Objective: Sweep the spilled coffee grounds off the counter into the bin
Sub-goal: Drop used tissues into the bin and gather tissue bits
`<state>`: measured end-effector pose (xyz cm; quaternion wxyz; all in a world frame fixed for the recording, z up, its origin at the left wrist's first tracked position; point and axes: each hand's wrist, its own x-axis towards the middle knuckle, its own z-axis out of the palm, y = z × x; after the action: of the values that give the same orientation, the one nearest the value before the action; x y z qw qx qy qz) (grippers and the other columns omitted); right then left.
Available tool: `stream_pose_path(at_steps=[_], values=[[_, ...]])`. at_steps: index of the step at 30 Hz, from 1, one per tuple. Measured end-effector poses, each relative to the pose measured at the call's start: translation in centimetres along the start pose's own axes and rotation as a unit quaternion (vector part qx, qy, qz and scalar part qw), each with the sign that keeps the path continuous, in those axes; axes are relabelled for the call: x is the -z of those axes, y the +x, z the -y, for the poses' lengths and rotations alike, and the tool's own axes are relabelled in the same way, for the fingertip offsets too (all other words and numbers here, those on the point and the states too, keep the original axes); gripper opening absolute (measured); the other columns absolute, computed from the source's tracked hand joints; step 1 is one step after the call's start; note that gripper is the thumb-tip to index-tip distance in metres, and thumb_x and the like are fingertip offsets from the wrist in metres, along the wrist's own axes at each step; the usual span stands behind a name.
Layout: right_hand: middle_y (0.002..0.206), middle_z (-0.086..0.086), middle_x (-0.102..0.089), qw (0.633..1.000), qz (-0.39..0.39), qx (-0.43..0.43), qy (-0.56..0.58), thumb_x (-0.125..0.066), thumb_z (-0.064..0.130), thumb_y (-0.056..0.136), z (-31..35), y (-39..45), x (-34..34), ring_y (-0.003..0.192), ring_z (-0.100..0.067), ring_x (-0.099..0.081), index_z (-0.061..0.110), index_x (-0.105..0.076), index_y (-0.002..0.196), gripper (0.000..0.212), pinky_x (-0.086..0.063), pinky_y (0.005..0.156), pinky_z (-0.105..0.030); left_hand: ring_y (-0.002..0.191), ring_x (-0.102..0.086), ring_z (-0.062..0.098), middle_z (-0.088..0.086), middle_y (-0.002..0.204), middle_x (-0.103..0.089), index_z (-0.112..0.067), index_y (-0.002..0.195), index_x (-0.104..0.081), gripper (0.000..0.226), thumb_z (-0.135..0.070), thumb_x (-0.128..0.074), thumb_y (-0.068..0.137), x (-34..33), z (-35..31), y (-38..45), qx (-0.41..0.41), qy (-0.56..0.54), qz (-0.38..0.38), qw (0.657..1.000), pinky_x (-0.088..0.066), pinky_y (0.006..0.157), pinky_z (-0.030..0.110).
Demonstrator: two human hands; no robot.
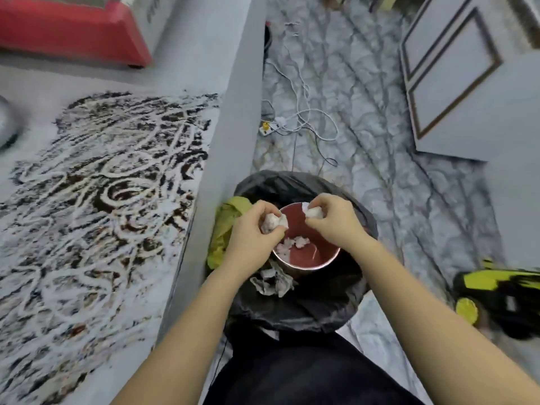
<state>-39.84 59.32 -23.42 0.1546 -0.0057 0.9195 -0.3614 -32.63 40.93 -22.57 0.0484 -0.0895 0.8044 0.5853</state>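
Note:
Dark coffee grounds (111, 194) are smeared in swirls across the pale counter (187, 62) on the left. Below the counter's edge stands the bin (304, 182), lined with a black bag. Inside it lie a red paper cup (304, 258) holding white scraps, a crumpled grey tissue (274, 280) and a green-yellow wrapper (226, 226). Both hands hover over the bin. My left hand (254, 232) pinches a crumpled white tissue (273, 222). My right hand (333, 222) pinches a second white tissue piece (314, 212) above the cup.
A red box (73, 27) sits at the counter's far end, and a round metal object (5, 121) at the left edge. White and black cables with a power strip (270, 127) lie on the marbled floor. A black-and-yellow appliance (502, 299) stands at right, a panelled door (455, 68) beyond.

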Motion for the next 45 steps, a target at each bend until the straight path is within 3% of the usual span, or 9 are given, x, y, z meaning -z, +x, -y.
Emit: stream_pose_path(at_steps=[8,12,15,19,23,27,31,35,45], values=[[0.084,0.0,-0.063,0.987,0.084,-0.127,-0.049,-0.066,0.018,0.077,-10.1,2.3,-4.0,0.082,-0.019,-0.059,0.015,-0.059,0.076,0.008,-0.047,0.065,-0.029,0.071,-0.058,0.014,0.0,0.086,-0.064,-0.017,0.09,-0.059,0.012,-0.016,-0.067,0.081,-10.2,7.4,6.1,0.123,0.119,0.094,0.981,-0.045,0.052,0.014],[0.104,-0.009,-0.062,0.973,0.159,-0.123,-0.116,-0.06,0.02,0.082,-12.5,3.5,-6.5,0.096,-0.026,-0.058,0.013,-0.06,0.096,0.016,-0.049,0.075,-0.033,0.091,-0.061,0.023,0.003,0.101,-0.064,-0.019,0.103,-0.058,0.019,-0.02,-0.061,0.084,-13.3,10.6,7.3,0.172,0.179,0.159,0.955,-0.055,0.078,0.043],[0.123,-0.013,-0.052,0.942,0.252,-0.1,-0.196,-0.059,0.017,0.084,-13.8,4.1,-7.4,0.112,-0.03,-0.051,0.009,-0.05,0.124,0.042,-0.046,0.09,-0.035,0.116,-0.054,0.028,0.009,0.131,-0.055,-0.017,0.137,-0.044,0.048,-0.025,-0.053,0.09,-14.6,12.4,7.7,0.188,0.242,0.228,0.924,-0.049,0.094,0.043],[0.126,-0.015,-0.054,0.927,0.296,-0.111,-0.203,-0.062,0.019,0.083,-14.8,4.5,-7.4,0.113,-0.032,-0.053,0.007,-0.044,0.131,0.053,-0.046,0.091,-0.035,0.118,-0.055,0.032,0.013,0.137,-0.053,-0.023,0.144,-0.038,0.054,-0.014,-0.047,0.092,-14.9,13.3,7.1,0.187,0.257,0.269,0.909,-0.049,0.097,0.044],[0.127,-0.013,-0.055,0.94,0.274,-0.096,-0.177,-0.063,0.025,0.085,-14.2,4.7,-6.5,0.115,-0.03,-0.052,0.006,-0.045,0.132,0.054,-0.044,0.09,-0.031,0.117,-0.057,0.026,0.008,0.134,-0.057,-0.019,0.14,-0.047,0.048,-0.015,-0.052,0.092,-14.2,12.3,6.3,0.179,0.216,0.208,0.937,-0.049,0.095,0.037],[0.121,-0.006,-0.059,0.949,0.266,-0.084,-0.149,-0.065,0.022,0.085,-12.2,5.0,-4.3,0.109,-0.023,-0.055,0.012,-0.052,0.124,0.042,-0.038,0.077,-0.024,0.108,-0.061,0.019,0.003,0.124,-0.063,-0.019,0.133,-0.054,0.049,-0.018,-0.063,0.085,-11.8,10.0,5.6,0.175,0.17,0.179,0.953,-0.052,0.092,0.036],[0.119,0.001,-0.061,0.963,0.234,-0.019,-0.13,-0.072,0.017,0.076,-7.5,4.3,-1.2,0.11,-0.017,-0.056,0.019,-0.059,0.12,0.047,-0.046,0.089,-0.026,0.098,-0.063,0.008,-0.008,0.112,-0.066,-0.024,0.122,-0.061,0.042,-0.034,-0.071,0.082,-7.9,6.1,4.1,0.144,0.147,0.138,0.969,-0.054,0.088,0.033],[0.1,0.01,-0.063,0.978,0.187,0.06,-0.07,-0.077,0.023,0.074,0.6,2.0,1.6,0.091,-0.009,-0.061,0.029,-0.062,0.105,0.035,-0.053,0.08,-0.029,0.088,-0.061,0.0,-0.015,0.096,-0.066,-0.032,0.109,-0.064,0.031,-0.036,-0.076,0.081,-1.9,0.6,1.2,0.093,0.129,0.086,0.984,-0.055,0.08,0.028],[0.095,0.011,-0.061,0.908,0.235,0.338,-0.075,-0.074,0.035,0.08,24.6,-1.9,-2.5,0.081,-0.009,-0.062,0.029,-0.059,0.104,0.029,-0.055,0.073,-0.033,0.072,-0.067,0.005,-0.011,0.083,-0.071,-0.034,0.093,-0.066,0.019,-0.039,-0.078,0.08,17.3,-4.4,-7.5,0.075,0.121,-0.143,0.979,-0.056,0.067,0.032]])
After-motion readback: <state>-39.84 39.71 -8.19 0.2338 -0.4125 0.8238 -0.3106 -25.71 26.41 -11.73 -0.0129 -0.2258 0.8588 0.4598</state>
